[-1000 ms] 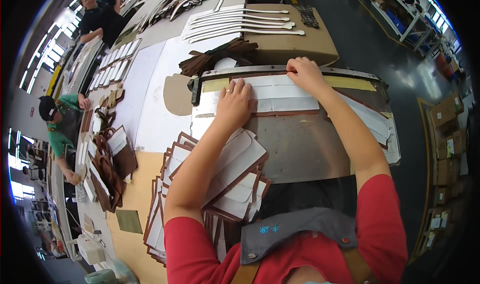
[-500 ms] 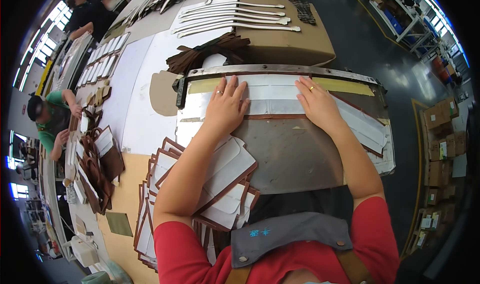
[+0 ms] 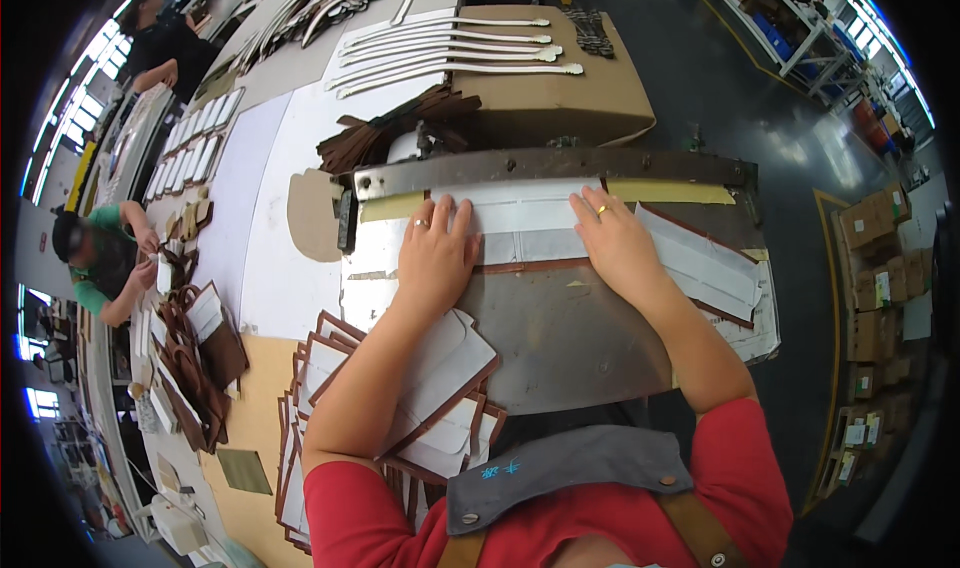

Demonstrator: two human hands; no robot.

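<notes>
A white-backed panel with brown edges (image 3: pixel 525 243) lies on a grey metal plate (image 3: pixel 560 338) in front of me. My left hand (image 3: pixel 438 253) rests flat on its left end, fingers stretched out toward the far edge. On the right end, my right hand (image 3: pixel 622 251) presses down, its fingers also extended. Just beyond my fingertips runs a dark metal bar (image 3: pixel 560 162) across the plate. Yellow tape strips (image 3: pixel 670 192) show along the bar on both sides of the panel. A second white panel with brown edging (image 3: pixel 695 263) lies slanted beside my right forearm.
Several brown-edged white panels (image 3: pixel 445 368) are piled by my left forearm. Behind the bar are a bundle of brown strips (image 3: pixel 400 126) and a cardboard box (image 3: pixel 560 88) with pale straps (image 3: pixel 450 56). At left, a co-worker in green (image 3: pixel 100 258) sits by brown pieces (image 3: pixel 190 368).
The metal bar has tilted, showing a broader dark face with bolts. My hands stay on the panel, fingers still stretched out. The whole view has shifted slightly.
</notes>
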